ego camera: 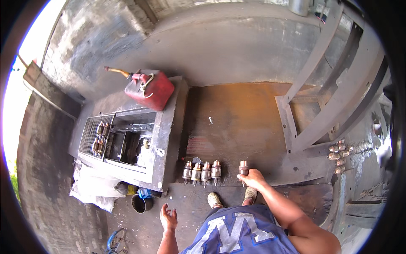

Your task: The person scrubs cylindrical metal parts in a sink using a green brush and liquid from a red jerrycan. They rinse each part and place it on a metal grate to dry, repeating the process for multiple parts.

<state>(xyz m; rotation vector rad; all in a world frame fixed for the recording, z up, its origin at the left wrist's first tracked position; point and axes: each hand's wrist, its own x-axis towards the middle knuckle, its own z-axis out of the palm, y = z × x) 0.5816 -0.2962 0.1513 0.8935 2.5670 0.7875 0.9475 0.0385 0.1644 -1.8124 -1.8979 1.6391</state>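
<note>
My right hand (254, 179) is closed around a motor armature (244, 165), its copper commutator end up, above the edge of a dark, rust-stained steel surface (238, 117). To its left several similar armatures (206, 171) lie side by side in a row, copper ends pointing away from me and shafts towards me. Lower left, my left hand (168, 218) is raised with fingers apart and holds nothing. Further left, more armatures (100, 137) lie on a wire rack (86, 135) over a sooty compartmented trough (160, 149).
A red fuel can (153, 90) with a spout stands behind the trough. Below the trough are a black pot (137, 206) and white sheeting (92, 187). A heavy steel frame (336, 104) rises at right, near several armatures (340, 162). A small blue cycle (112, 239) lies lower left.
</note>
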